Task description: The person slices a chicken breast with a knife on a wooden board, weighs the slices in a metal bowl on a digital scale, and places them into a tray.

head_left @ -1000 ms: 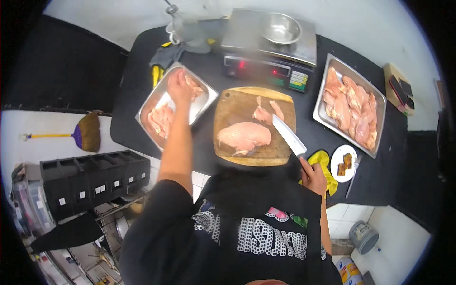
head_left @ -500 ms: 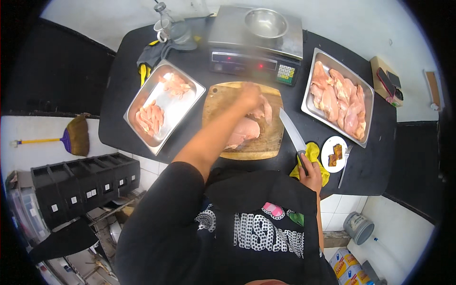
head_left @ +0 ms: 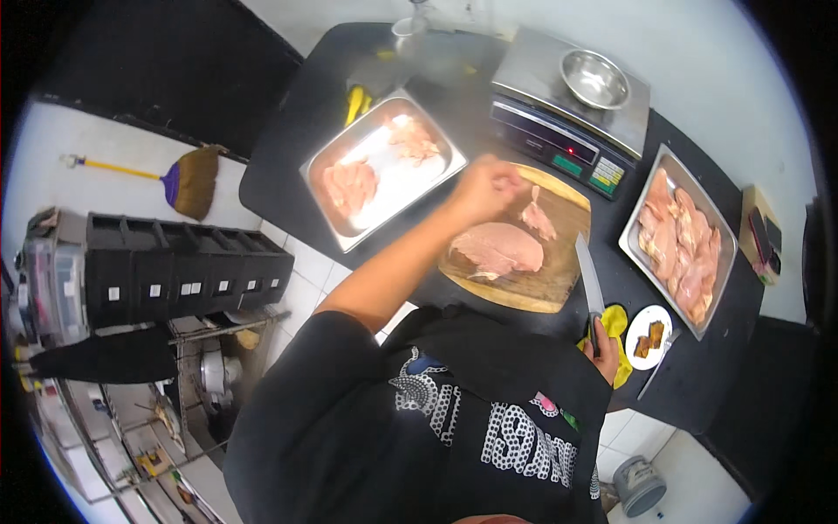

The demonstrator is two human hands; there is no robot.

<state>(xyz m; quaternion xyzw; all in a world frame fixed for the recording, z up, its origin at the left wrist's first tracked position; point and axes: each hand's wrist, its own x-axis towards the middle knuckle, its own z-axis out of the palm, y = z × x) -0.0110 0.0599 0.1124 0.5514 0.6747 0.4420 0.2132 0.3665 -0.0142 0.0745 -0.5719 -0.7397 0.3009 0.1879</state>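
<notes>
My left hand (head_left: 489,189) hovers over the upper left edge of the wooden cutting board (head_left: 511,299), its fingers curled closed. Whatever they may hold is hidden. Below it on the board lies a large raw chicken breast (head_left: 500,250). A smaller torn piece of raw chicken (head_left: 539,220) sits just right of the hand. In my right hand (head_left: 602,351) is a kitchen knife (head_left: 590,278), gripped by its dark handle, the blade angled up along the board's right edge. A yellow cloth (head_left: 616,321) lies beside that hand.
Left of the board, a metal tray (head_left: 349,234) holds two piles of chicken pieces. Another metal tray (head_left: 630,229) on the right is full of chicken breasts. Behind stands a scale (head_left: 559,140) with a steel bowl (head_left: 595,79). A white plate (head_left: 640,351) and fork (head_left: 657,367) lie near right.
My left hand has lifted off the chicken pieces and moved left toward the left tray. The view has turned, so the table appears shifted. The knife stays in my right hand.
</notes>
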